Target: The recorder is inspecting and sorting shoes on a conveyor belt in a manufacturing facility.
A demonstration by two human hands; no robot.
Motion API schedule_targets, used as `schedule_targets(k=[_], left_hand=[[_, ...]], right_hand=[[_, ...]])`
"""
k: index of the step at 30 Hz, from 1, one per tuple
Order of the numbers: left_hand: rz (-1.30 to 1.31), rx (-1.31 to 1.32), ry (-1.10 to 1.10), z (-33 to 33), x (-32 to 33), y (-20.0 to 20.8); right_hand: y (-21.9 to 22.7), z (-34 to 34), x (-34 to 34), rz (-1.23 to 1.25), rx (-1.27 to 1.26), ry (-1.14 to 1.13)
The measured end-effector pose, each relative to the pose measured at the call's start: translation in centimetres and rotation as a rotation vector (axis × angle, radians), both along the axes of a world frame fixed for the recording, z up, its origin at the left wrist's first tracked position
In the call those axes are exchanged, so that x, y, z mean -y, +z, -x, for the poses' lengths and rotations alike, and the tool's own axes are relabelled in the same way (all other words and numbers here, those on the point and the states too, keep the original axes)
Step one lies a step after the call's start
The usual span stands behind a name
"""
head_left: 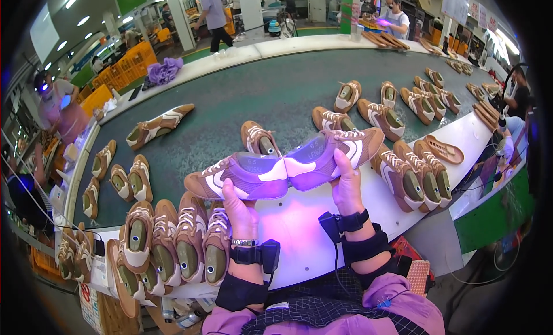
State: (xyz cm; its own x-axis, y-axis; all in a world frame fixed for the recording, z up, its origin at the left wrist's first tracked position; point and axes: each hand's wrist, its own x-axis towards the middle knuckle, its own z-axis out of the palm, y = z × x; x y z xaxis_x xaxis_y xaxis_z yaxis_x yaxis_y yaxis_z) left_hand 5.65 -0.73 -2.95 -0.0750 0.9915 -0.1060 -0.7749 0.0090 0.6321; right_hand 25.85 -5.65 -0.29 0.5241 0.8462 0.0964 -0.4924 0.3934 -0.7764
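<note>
In my left hand (239, 207) is a brown sneaker (233, 172) with white stripes, its toe toward the left; the thumb lies along its near side. A matching sneaker (331, 159), toe toward the right, is gripped by my right hand (348, 188). Both are tilted and meet heel to heel above the white work board (291, 237), with violet light on their sides. My fingers behind the shoes are mostly hidden. Just beyond them another brown sneaker (254, 134) stands on the green conveyor belt (242, 99).
A row of sneakers (167, 237) stands close at left, another group (406, 173) at right. More shoes (417, 101) and a lone sneaker (159, 126) lie on the belt. A loose sole (443, 149) is at right. Other people work around the belt; one person (394, 17) is across it.
</note>
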Motion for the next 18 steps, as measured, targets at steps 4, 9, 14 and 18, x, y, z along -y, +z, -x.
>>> schedule_targets(k=[4,9,14,18], left_hand=[[0.013,-0.009,0.005,0.0,0.0,0.0],[-0.008,0.016,0.02,-0.1,0.2,0.3],[0.009,0.009,0.008,-0.3,0.3,0.4],[0.004,0.091,-0.008,-0.4,0.1,0.2]], right_hand=[[0.1,0.0,0.1,0.004,-0.052,-0.005],[0.0,0.1,0.2,0.02,-0.052,-0.008],[-0.3,0.5,0.1,0.014,-0.091,0.015],[-0.6,1.0,0.0,0.023,-0.182,0.045]])
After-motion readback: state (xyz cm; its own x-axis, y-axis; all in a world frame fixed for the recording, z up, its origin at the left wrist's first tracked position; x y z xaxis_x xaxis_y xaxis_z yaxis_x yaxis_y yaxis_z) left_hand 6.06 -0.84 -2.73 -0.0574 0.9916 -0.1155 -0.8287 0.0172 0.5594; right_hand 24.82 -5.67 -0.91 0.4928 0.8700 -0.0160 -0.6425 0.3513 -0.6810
